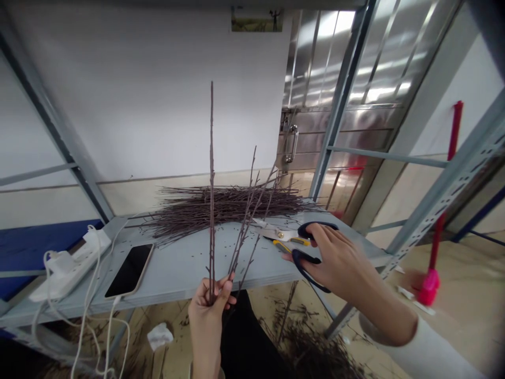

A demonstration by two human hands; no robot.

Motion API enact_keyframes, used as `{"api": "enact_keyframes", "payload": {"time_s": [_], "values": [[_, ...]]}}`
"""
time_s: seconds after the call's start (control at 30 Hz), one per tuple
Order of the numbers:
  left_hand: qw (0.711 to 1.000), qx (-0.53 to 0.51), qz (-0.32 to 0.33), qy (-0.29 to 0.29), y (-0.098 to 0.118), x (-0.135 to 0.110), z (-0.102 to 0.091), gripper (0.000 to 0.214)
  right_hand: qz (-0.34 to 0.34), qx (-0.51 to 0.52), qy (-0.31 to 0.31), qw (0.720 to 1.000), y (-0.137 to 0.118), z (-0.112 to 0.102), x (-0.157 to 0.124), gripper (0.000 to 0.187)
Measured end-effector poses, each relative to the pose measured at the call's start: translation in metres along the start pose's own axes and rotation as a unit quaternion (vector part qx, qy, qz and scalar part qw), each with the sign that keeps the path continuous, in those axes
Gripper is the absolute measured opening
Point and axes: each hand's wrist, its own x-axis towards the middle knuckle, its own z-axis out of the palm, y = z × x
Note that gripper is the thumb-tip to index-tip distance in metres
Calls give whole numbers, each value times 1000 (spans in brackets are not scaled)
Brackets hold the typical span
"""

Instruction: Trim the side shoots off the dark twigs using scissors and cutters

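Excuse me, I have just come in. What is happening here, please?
A person holds some thin bare twigs upright in the left hand and grips black-handled scissors in the right hand. The scissors are over a grey metal shelf, which carries a flat pile of twigs. Below it, more twigs lie on the floor.

Upright twigs (212, 210) stand in the left hand (207, 326), and scissors (284, 235) are in the right hand (335, 263). Ahead of both hands, a twig pile (224, 208) lies on a metal shelf (177, 279). Left of the left hand, a smartphone (129, 270) and a power strip (67, 271) lie on that shelf. More twigs (311, 350) lie on the floor (465, 273) below the right hand.
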Motion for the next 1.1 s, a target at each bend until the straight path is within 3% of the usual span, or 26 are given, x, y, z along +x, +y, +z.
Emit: {"api": "enact_keyframes", "payload": {"time_s": [0.43,0.83,1.1], "values": [[1000,-6,-2,-1,-6,0,-1,41,-24,-23,48,998,2,0,-8,34],[999,14,32,-1,-16,-6,1,39,-21,-55,22,998,1,7,-4,33],[999,13,14,-27,-14,-8,4,41,-33,-49,31,998,3,8,-4,28]]}}
